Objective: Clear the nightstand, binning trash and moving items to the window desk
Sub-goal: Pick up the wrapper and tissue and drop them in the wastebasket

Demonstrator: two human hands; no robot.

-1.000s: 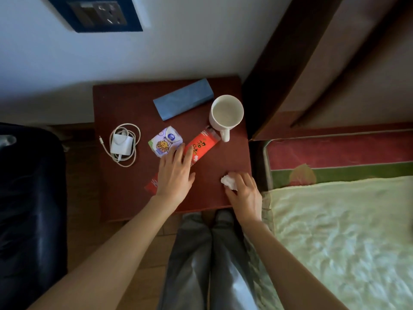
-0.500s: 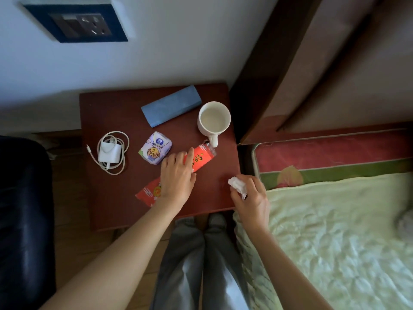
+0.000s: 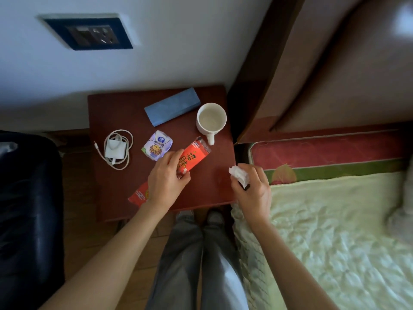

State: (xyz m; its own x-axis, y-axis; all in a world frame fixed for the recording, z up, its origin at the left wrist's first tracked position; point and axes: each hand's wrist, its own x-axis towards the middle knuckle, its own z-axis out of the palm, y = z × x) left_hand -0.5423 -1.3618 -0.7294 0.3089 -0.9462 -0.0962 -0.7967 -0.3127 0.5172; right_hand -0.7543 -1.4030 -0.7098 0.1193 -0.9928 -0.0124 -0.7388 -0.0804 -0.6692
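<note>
View from above of a dark red nightstand (image 3: 116, 113) standing in the centre of the frame against a white wall. A long red wrapper (image 3: 192, 156) printed with yellow characters is lying diagonally across the tabletop, its upper end just below the handle of a white mug (image 3: 211, 119) and its lower end reaching toward the near edge at lower left. The left hand (image 3: 166, 179) is lying over the middle of the wrapper, the fingers curling down along its upper side and the thumb pressing against its lower side, so that the hand is gripping it; the forearm is entering from the lower left of the frame. The right hand (image 3: 252, 186) is hovering over the right front corner of the nightstand, beside the bed (image 3: 335, 231), with its fingers clenching a crumpled white tissue (image 3: 238, 174) that is sticking out above the knuckles; a small dark object is showing beneath the fingers, but what it is cannot be told. A small pale tissue pack (image 3: 157, 145) with a cartoon print is lying just left of the wrapper, near the left fingertips. A white charger (image 3: 115, 148) with a coiled cable is lying at the left of the tabletop, and a flat blue case (image 3: 172, 106) is lying slantwise near the wall, left of the mug.
</note>
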